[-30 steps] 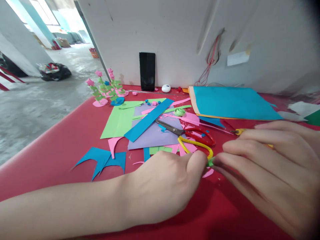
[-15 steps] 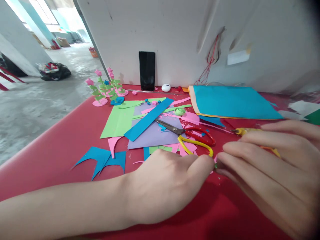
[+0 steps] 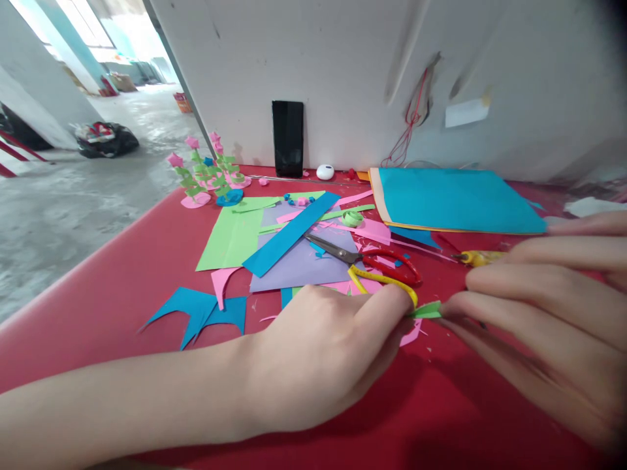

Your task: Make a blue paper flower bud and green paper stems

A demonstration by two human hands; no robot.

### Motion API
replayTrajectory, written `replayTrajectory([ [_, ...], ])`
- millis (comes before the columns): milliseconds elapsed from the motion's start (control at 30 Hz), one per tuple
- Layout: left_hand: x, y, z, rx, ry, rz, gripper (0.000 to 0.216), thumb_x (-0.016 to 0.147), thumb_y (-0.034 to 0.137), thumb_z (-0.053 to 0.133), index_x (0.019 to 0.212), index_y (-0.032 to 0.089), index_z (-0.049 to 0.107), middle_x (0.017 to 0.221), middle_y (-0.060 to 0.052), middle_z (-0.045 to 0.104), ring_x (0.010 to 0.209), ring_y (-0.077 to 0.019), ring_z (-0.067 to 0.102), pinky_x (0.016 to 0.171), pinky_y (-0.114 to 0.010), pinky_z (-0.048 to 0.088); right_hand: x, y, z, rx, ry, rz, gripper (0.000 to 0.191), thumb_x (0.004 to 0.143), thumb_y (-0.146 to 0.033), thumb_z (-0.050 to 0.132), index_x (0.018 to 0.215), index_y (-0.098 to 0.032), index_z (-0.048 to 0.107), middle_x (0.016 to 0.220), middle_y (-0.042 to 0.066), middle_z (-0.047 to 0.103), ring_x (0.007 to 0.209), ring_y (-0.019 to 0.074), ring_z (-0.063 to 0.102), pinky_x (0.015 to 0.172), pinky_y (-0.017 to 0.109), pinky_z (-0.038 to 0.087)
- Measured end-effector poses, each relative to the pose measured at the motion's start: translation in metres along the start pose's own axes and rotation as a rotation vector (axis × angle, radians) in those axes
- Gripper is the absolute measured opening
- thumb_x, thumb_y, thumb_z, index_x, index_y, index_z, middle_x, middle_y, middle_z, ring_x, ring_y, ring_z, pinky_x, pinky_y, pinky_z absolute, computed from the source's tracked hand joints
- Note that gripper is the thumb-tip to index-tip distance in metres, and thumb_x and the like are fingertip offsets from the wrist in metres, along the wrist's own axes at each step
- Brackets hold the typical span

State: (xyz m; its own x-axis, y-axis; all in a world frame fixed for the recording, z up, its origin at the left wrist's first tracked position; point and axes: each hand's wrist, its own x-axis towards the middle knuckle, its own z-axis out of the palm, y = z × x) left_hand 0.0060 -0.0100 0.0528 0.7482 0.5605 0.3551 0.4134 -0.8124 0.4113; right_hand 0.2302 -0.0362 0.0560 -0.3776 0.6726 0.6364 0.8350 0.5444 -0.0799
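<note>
A short green paper strip (image 3: 427, 311) spans the gap between my two hands. My left hand (image 3: 337, 352) pinches its left end between thumb and fingers. At the other end the fingertips of my right hand (image 3: 543, 313) are closed on the strip; part of that grip is hidden. Just beyond my left thumb lie the scissors (image 3: 360, 254), with one red and one yellow handle loop and the blades pointing left. They rest on a purple paper sheet (image 3: 284, 279) and pink scraps. A yellow-handled tool (image 3: 480, 258) lies partly behind my right fingers.
Paper flowers (image 3: 196, 170) stand at the table's back left edge. A phone (image 3: 288, 138) leans on the wall beside a white earbud case (image 3: 325, 172). Blue sheets (image 3: 460, 199) lie at the back right, blue offcuts (image 3: 196, 312) at the left, a green sheet (image 3: 230, 238) mid-table.
My right hand has moved right and slightly up, away from my left fingertips. More of the green strip now shows between the hands, along with a pink scrap below it.
</note>
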Motion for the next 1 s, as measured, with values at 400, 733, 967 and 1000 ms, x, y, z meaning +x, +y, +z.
replayTrajectory([
  [400, -0.001, -0.002, -0.002, -0.201, 0.069, 0.039, 0.012, 0.084, 0.008, 0.045, 0.093, 0.011, 0.051, 0.062, 0.003, 0.049, 0.050, -0.0066, 0.038, 0.045, -0.018, 0.030, 0.019, -0.012, -0.002, 0.086, -0.030, -0.064, 0.010, 0.077, -0.032, 0.060, 0.085, -0.028, 0.055, 0.083, 0.002, 0.057, 0.081, 0.0215, 0.053, 0.071, 0.038, 0.041],
  [733, 0.000, 0.003, 0.000, -0.438, 0.096, -0.077, 0.012, 0.088, 0.012, 0.041, 0.090, 0.012, 0.052, 0.069, 0.000, 0.058, 0.055, -0.0054, 0.046, 0.051, -0.014, 0.038, 0.016, -0.035, 0.018, 0.762, -0.156, 0.497, 0.008, 0.071, -0.037, 0.067, 0.075, -0.036, 0.060, 0.077, -0.010, 0.057, 0.069, 0.0079, 0.055, 0.063, 0.004, 0.047],
  [967, 0.000, 0.004, 0.001, -0.408, 0.117, -0.028, 0.010, 0.085, 0.008, 0.044, 0.088, 0.009, 0.054, 0.062, 0.003, 0.052, 0.050, -0.0038, 0.042, 0.046, -0.014, 0.034, 0.013, -0.035, 0.017, 0.856, -0.155, 0.514, 0.008, 0.074, -0.031, 0.065, 0.073, -0.031, 0.058, 0.076, -0.007, 0.056, 0.071, 0.0095, 0.053, 0.066, 0.007, 0.046],
  [1000, 0.000, 0.004, 0.001, -0.412, 0.113, -0.020, 0.010, 0.085, 0.007, 0.044, 0.088, 0.009, 0.054, 0.062, 0.003, 0.051, 0.050, -0.0037, 0.041, 0.047, -0.014, 0.034, 0.012, -0.036, 0.017, 0.857, -0.165, 0.528, 0.008, 0.074, -0.032, 0.065, 0.072, -0.031, 0.058, 0.075, -0.007, 0.055, 0.070, 0.0096, 0.053, 0.064, 0.008, 0.046],
])
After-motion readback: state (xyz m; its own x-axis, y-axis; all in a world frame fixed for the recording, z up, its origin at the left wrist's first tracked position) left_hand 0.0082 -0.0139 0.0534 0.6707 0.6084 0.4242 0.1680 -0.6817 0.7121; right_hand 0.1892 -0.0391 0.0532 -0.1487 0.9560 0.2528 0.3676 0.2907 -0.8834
